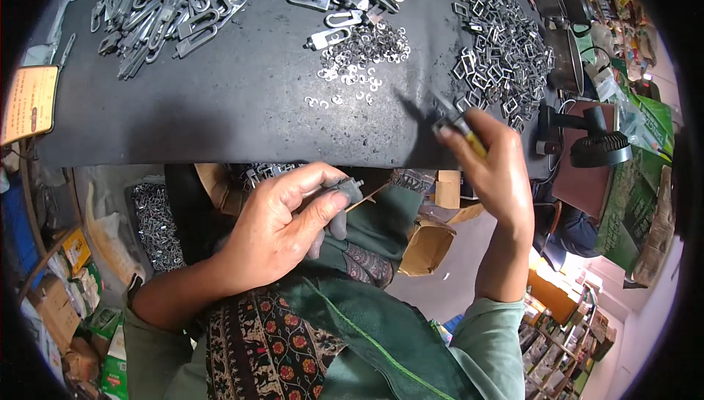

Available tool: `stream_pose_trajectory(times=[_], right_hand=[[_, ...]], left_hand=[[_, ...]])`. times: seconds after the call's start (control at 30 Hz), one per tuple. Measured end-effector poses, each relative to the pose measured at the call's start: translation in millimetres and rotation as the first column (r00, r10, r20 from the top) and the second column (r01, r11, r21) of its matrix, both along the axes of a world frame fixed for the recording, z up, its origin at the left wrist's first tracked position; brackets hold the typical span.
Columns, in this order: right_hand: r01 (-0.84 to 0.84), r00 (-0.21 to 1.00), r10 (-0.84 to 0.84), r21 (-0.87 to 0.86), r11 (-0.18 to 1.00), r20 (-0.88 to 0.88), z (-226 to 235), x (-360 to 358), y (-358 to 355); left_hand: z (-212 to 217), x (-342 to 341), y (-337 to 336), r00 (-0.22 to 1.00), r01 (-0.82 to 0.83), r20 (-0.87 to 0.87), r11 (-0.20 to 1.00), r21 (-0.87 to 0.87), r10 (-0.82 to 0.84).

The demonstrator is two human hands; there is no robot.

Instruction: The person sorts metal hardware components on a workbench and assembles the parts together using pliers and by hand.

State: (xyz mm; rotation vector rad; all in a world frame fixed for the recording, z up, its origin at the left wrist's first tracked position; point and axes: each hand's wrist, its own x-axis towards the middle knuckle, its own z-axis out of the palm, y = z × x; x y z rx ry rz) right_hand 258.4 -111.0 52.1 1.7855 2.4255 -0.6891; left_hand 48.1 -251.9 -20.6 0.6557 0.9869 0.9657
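My left hand [286,213] is in front of the table's near edge, its thumb and fingers closed on a grey metal fitting [353,189] with a short stud at its end. The fingers hide most of that fitting. To the right, above the table edge, my right hand [495,162] grips a screwdriver [469,136] with a yellow and dark handle, its shaft blurred by motion. Between the hands and the far piles lie many small C-shaped metal clips [359,52]. A heap of small rectangular metal frames [495,52] is nearest to my right hand.
Long slotted metal fittings [191,15] are piled at the far left of the dark table [242,118]. A yellow box [29,103] sits at the left edge, a small black fan [598,147] at the right. Below are a bin of metal parts [156,228] and an open cardboard box [427,247].
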Motion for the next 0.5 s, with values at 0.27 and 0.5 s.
stream_pose_trajectory(times=[0.27,0.5], right_hand=[[-0.141,0.786,-0.115,-0.357,0.923,-0.608,-18.0,-18.6,-48.7],[-0.272,0.724,0.11,-0.135,0.953,-0.68,-28.3,-18.7,-59.8]], left_hand=[[9.1,1.6,2.9,0.999,0.039,-0.01,0.999,-0.028,-0.039],[8.4,4.4,1.5,0.987,0.059,0.152,0.993,-0.098,-0.043]])
